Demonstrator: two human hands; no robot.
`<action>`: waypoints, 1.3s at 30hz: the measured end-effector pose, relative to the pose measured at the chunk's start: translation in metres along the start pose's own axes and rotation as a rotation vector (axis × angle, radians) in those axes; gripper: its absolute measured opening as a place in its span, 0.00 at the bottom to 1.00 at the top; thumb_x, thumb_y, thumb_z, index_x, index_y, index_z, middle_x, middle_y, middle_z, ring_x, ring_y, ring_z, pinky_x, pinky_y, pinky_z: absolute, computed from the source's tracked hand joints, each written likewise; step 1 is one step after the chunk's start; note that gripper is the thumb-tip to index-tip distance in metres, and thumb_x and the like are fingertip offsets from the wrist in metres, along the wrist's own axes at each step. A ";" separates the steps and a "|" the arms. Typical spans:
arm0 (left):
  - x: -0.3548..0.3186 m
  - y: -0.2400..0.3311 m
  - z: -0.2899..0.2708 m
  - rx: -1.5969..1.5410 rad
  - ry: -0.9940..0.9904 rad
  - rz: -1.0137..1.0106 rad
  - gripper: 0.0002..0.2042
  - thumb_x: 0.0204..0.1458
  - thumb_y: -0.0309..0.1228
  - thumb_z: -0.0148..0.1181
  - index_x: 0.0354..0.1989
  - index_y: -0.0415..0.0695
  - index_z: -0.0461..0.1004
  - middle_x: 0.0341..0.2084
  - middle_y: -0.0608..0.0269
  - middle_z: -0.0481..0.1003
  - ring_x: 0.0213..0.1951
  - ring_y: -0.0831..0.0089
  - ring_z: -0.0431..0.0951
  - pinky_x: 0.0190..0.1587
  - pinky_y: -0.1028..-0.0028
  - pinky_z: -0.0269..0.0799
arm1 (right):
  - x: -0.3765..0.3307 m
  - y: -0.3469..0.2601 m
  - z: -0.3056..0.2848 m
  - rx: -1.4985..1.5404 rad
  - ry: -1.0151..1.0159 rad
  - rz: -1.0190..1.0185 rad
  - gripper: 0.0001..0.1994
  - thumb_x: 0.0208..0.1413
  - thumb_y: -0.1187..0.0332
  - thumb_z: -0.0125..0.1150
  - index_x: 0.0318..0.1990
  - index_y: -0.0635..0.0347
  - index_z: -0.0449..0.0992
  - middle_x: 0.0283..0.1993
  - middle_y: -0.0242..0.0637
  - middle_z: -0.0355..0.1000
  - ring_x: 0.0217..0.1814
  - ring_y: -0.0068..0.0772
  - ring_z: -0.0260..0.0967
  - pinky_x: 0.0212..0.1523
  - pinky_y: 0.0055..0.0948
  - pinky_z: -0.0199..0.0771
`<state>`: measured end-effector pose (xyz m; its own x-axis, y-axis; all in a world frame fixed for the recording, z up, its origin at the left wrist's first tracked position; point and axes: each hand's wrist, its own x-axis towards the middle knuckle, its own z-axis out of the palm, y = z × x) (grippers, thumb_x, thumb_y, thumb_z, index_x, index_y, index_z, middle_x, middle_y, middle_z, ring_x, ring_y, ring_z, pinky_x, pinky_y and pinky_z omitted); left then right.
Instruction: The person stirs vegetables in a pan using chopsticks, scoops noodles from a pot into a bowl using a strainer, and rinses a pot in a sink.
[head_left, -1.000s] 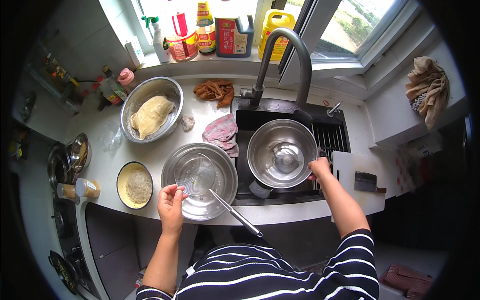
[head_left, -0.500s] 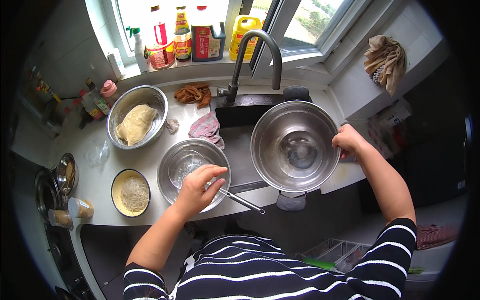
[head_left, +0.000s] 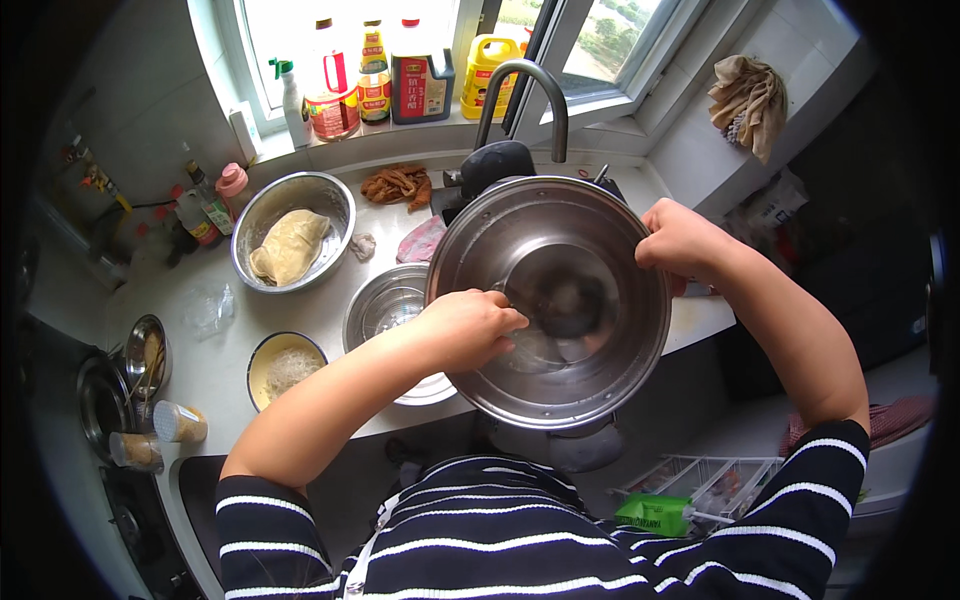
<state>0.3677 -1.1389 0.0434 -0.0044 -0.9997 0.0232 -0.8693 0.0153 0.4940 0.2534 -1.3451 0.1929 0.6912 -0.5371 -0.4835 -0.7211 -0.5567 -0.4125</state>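
Note:
A large steel pot [head_left: 545, 405] with dark handles is raised and tilted at the sink, its wide mouth facing me. My right hand [head_left: 680, 240] grips its right rim, fingers closed. Across the left rim reaches my left hand [head_left: 470, 328], loosely bent fingers apart over the pot's inside; whether they touch the wall I cannot tell. The pot's bottom is shiny and blurred, so any water there is unclear. Partly behind my left forearm, a steel basin [head_left: 357, 318] holds a mesh strainer [head_left: 395, 312]; the strainer's handle is hidden.
On the left counter stand a steel bowl [head_left: 343, 240] with bagged dough [head_left: 290, 247] and an enamel bowl [head_left: 258, 385] with noodles [head_left: 292, 370]. A faucet [head_left: 557, 115] arches behind the pot. Cloths [head_left: 398, 186] lie near the sink; bottles [head_left: 422, 85] line the sill.
The pot has moved left and been tilted, now covering part of the basin. My left hand has moved right, from above the strainer to over the pot's inside. My right hand keeps its grip.

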 end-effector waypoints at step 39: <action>-0.203 -0.099 -0.013 0.289 -0.224 -0.289 0.13 0.34 0.25 0.59 0.33 0.42 0.72 0.35 0.56 0.71 0.41 0.56 0.70 0.43 0.65 0.69 | 0.032 -0.232 0.143 -0.388 0.100 -0.273 0.07 0.39 0.77 0.47 0.19 0.73 0.71 0.16 0.49 0.70 0.17 0.40 0.73 0.17 0.31 0.74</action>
<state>0.4609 -0.9369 0.0014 0.1790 -0.9422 -0.2833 -0.9525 -0.2381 0.1897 0.4364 -1.1426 0.1629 0.8674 -0.3866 -0.3132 -0.4553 -0.8706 -0.1863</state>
